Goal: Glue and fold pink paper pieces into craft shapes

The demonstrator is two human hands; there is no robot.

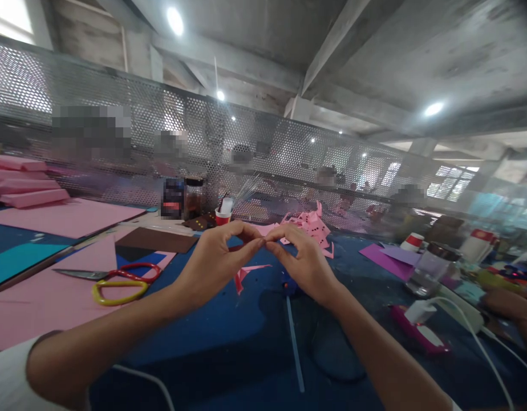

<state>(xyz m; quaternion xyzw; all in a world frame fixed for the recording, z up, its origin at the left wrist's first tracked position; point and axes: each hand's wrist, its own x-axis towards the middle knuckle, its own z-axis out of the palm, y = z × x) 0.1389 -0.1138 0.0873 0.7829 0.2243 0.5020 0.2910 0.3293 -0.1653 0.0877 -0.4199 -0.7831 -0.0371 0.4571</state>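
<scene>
Above the blue table, my left hand and my right hand meet fingertip to fingertip, each in a pinch. Whatever lies between the fingertips is too small or hidden to name. Pink paper shows just behind the fingers; I cannot tell if it touches them. A folded pink paper piece lies below my left fingers. Under my right hand is a mostly hidden dark blue tool, with a translucent glue stick pointing toward me. Beyond the hands sits a heap of pink paper pieces with dark dots.
Scissors with red and yellow handles lie on pink sheets at left. A red-and-white cup stands near the perforated screen. Right are purple paper, a clear jar, a pink power strip and another person's arm.
</scene>
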